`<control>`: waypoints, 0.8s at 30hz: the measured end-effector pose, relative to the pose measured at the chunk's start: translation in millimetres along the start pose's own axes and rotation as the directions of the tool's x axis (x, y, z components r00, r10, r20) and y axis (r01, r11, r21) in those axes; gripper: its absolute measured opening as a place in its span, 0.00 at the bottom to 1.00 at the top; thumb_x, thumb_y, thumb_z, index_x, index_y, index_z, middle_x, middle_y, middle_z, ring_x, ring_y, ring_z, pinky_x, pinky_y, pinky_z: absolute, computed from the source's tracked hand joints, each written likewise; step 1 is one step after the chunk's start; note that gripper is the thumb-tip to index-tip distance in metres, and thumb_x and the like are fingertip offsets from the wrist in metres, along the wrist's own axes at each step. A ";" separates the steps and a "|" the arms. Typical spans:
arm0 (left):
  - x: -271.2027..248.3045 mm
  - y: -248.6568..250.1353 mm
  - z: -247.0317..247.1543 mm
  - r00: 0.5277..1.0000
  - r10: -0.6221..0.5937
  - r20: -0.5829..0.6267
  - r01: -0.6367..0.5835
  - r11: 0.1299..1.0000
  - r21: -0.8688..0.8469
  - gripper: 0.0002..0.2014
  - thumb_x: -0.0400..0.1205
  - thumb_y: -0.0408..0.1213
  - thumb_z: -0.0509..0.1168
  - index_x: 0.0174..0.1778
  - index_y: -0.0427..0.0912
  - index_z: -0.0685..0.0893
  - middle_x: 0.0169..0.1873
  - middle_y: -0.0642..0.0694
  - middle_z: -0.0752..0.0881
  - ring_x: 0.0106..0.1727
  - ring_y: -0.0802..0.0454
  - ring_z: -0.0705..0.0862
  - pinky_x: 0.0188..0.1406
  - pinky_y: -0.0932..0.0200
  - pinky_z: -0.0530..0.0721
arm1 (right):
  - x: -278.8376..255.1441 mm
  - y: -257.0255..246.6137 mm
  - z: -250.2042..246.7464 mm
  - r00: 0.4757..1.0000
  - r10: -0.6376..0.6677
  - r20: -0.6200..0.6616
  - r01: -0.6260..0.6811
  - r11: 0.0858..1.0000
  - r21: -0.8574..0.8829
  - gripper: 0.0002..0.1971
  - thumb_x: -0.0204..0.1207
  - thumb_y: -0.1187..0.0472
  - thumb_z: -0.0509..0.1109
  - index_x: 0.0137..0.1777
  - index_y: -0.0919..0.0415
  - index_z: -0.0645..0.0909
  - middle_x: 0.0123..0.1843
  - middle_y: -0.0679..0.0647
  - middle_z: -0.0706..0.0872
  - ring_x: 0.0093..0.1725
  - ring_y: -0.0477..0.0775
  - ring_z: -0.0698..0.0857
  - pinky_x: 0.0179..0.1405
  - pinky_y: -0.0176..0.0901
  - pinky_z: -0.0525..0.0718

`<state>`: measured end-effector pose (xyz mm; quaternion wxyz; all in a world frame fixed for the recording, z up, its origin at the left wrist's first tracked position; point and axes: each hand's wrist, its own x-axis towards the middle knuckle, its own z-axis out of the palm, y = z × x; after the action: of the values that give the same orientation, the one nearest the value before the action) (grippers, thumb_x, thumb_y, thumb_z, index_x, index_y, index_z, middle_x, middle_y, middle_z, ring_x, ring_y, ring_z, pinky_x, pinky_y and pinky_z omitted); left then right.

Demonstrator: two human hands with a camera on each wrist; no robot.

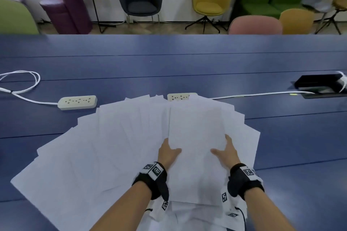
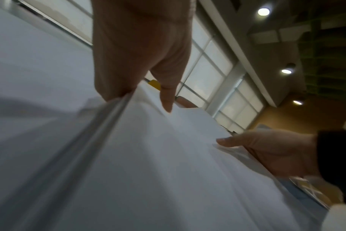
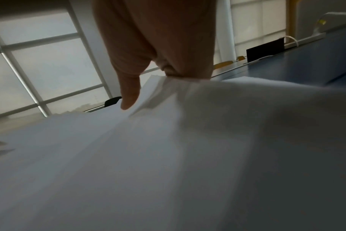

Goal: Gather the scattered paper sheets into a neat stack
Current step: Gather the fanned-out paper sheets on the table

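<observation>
White paper sheets (image 1: 93, 155) lie fanned out over the blue table (image 1: 169, 65). On the fan's middle sits a squared stack of sheets (image 1: 197, 137). My left hand (image 1: 170, 151) grips the stack's left edge, thumb on top, fingers tucked underneath. My right hand (image 1: 226, 151) grips the right edge the same way. In the left wrist view the left hand (image 2: 138, 62) pinches the stack (image 2: 148, 156), and the right hand (image 2: 267, 148) shows across it. In the right wrist view the right hand (image 3: 158, 46) pinches the stack's edge (image 3: 168, 156).
A white power strip (image 1: 77, 101) with its cable lies left of the fan. A second strip (image 1: 179, 96) is partly under the sheets at the far side. An open black cable box (image 1: 319, 85) sits at the right. Chairs stand beyond the table's far edge.
</observation>
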<state>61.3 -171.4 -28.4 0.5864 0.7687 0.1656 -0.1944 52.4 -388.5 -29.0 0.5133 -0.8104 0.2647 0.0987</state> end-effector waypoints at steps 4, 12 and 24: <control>0.3 -1.8 -6.3 0.997 0.038 0.068 -0.029 0.991 -0.131 0.26 0.74 0.24 0.70 0.67 0.38 0.73 0.61 0.43 0.83 0.58 0.47 0.82 0.53 0.62 0.80 | 5.5 8.4 7.7 0.998 0.043 0.046 -0.045 0.998 0.036 0.27 0.71 0.68 0.74 0.70 0.67 0.71 0.67 0.64 0.80 0.62 0.63 0.81 0.64 0.51 0.77; -28.4 7.5 -16.9 0.978 0.100 0.181 -0.052 0.966 -0.253 0.15 0.78 0.26 0.67 0.61 0.34 0.81 0.53 0.42 0.87 0.45 0.54 0.87 0.39 0.69 0.84 | -28.4 2.0 -1.9 0.993 -0.043 0.105 0.021 0.978 0.205 0.13 0.74 0.70 0.71 0.58 0.64 0.80 0.55 0.62 0.86 0.49 0.58 0.85 0.45 0.44 0.83; -126.1 98.4 -103.0 0.805 0.593 -0.024 -0.570 0.760 -0.313 0.10 0.77 0.28 0.68 0.46 0.50 0.86 0.38 0.60 0.91 0.43 0.62 0.89 0.43 0.68 0.84 | -128.0 -129.4 -44.6 0.859 -0.512 -0.015 0.459 0.755 0.469 0.10 0.73 0.72 0.70 0.44 0.55 0.82 0.33 0.36 0.90 0.35 0.32 0.87 0.34 0.22 0.81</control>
<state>9.9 -100.7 140.4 0.7349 0.6739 -0.0758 -0.0044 8.5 -342.9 147.4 0.7109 -0.7003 0.0312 -0.0569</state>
